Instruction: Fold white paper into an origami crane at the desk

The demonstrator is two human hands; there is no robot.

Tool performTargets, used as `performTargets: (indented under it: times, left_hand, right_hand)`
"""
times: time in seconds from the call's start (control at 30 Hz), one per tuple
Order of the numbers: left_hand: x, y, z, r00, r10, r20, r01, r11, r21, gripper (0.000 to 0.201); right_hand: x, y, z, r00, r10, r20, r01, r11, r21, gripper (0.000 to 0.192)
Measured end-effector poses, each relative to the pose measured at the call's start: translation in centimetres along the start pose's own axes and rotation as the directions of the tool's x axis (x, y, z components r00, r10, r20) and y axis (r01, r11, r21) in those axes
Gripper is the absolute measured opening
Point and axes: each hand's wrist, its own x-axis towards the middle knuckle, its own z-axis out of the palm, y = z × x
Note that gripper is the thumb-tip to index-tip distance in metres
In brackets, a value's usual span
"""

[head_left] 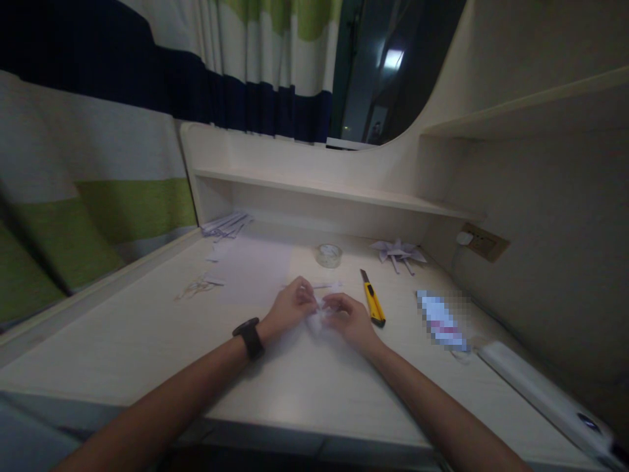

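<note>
Your left hand (291,305) and right hand (350,319) both pinching one small white paper piece (316,319) at desk (147,341) centre, one yellow utility knife (373,305) just beside your right hand, one tape roll (328,255) and one folded paper shape (398,252) toward the back edge.

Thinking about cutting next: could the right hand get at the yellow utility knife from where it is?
Probably yes. The yellow utility knife lies on the desk just beside the right hand, with nothing between them. But both it and the left hand are pinching the small white paper piece.
</note>
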Motion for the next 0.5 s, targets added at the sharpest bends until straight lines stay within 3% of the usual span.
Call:
performTargets:
  times: [0.27,0.5]
  left_hand:
    - [0.16,-0.19,-0.02,1.000,0.017,0.020,-0.017,1.000,0.005,0.026]
    - [0.35,-0.75,0.13,0.998,0.013,0.054,-0.009,0.997,-0.072,0.028]
  right_hand:
    - [0.01,-0.20,-0.05,1.000,-0.005,-0.029,0.004,0.999,-0.037,0.030]
    - [0.30,0.01,0.03,0.998,0.030,-0.055,-0.026,0.997,0.076,0.027]
